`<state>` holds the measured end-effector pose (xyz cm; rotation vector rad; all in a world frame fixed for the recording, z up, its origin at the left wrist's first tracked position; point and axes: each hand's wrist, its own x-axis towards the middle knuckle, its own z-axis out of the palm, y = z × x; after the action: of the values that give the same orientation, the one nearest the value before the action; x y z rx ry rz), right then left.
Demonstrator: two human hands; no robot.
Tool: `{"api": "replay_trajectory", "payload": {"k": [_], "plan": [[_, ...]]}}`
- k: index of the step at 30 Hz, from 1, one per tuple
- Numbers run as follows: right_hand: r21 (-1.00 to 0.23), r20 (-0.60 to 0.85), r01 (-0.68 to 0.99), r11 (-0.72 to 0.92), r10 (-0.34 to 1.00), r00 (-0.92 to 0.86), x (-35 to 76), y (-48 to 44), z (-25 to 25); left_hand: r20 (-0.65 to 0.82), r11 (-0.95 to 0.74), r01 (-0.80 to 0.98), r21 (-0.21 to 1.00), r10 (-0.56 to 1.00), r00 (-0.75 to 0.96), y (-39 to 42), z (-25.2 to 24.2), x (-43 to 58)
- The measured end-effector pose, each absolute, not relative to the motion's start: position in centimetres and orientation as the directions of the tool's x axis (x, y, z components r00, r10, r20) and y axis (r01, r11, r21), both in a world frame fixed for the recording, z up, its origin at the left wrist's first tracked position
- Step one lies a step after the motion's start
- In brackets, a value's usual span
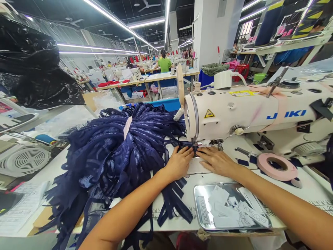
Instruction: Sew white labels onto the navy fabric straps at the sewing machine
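Note:
Dark navy fabric, its exact shape hidden by my fingers, lies under the needle of a white sewing machine [213, 114]. My left hand [180, 161] rests palm down left of the needle, fingers stretched out and their tips on this fabric. From the right, my right hand [215, 160] lies flat with fingers extended, its fingertips touching the same spot. Left of the machine sits a big bundle of navy bra-like pieces with straps [111, 149], gathered by a pale band [127, 127]. Several navy straps [175, 205] trail from it below my left wrist.
A metal tray [196, 189] with white printed labels stands at the table's front edge. A pink tape roll [277, 166] lies to the right. A black plastic bag [33, 66] bulges at upper left. A person in green [164, 64] sits farther back among other machines.

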<state>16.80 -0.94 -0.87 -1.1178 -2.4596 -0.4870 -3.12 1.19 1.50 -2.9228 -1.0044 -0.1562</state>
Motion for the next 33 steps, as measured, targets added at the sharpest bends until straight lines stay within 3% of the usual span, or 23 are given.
{"api": "replay_trajectory", "payload": {"k": [5,10,16,22,33], "plan": [[0.101,0.476,0.787,0.609,0.665,-0.575,17.3,-0.5,-1.4,0.127,-0.78,0.626,-0.012,0.62,0.774,1.8,1.4,-2.8],[0.054,0.518,0.855,0.515,0.718,-0.465,17.6,0.3,-1.7,0.228,-0.68,0.724,-0.116,0.691,0.686,1.2,1.6,-2.1],[0.222,0.436,0.872,0.435,0.756,-0.488,17.3,-0.1,-0.4,0.284,-0.546,0.817,-0.187,0.766,0.577,1.1,1.6,-1.7],[0.245,0.309,0.808,0.536,0.747,-0.589,17.4,-2.2,0.8,0.238,-0.628,0.753,-0.198,0.714,0.658,2.8,1.5,-1.5],[0.237,0.377,0.731,0.64,0.633,-0.676,18.5,-1.2,-1.1,0.201,-0.623,0.758,-0.193,0.731,0.652,2.9,1.8,-1.3]]}}
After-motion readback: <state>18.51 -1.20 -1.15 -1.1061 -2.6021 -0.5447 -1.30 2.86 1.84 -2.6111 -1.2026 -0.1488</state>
